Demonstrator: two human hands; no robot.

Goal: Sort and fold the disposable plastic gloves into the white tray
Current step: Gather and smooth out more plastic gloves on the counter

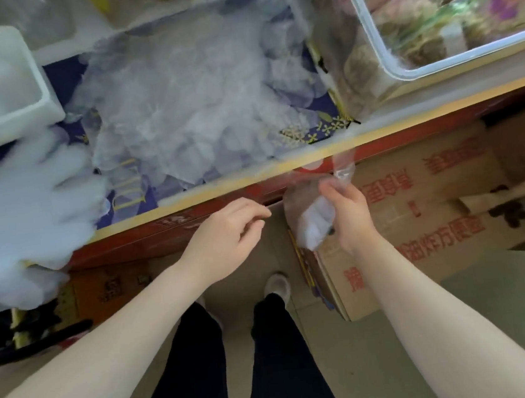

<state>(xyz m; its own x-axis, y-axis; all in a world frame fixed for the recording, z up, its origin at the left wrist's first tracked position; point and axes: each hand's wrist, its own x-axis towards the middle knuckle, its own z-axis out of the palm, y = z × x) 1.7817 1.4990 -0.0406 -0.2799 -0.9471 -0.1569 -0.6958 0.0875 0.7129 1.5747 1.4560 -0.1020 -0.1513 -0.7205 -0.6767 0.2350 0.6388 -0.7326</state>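
Standing at the counter edge (251,174), a person works through a loose heap of disposable plastic gloves (192,108) spread just beyond it, apparently kept within reach for sorting. Beyond that edge to the left sits the white tray (43,93), seemingly placed to receive each folded glove; a blurred pale mass lies nearer, overhanging the edge. Below the counter edge, the right hand (351,218) pinches one bunched glove (317,222) between thumb and curled fingers, likely mid-fold. Beside it, the left hand (226,235) hovers with loosely bent fingers, holding nothing.
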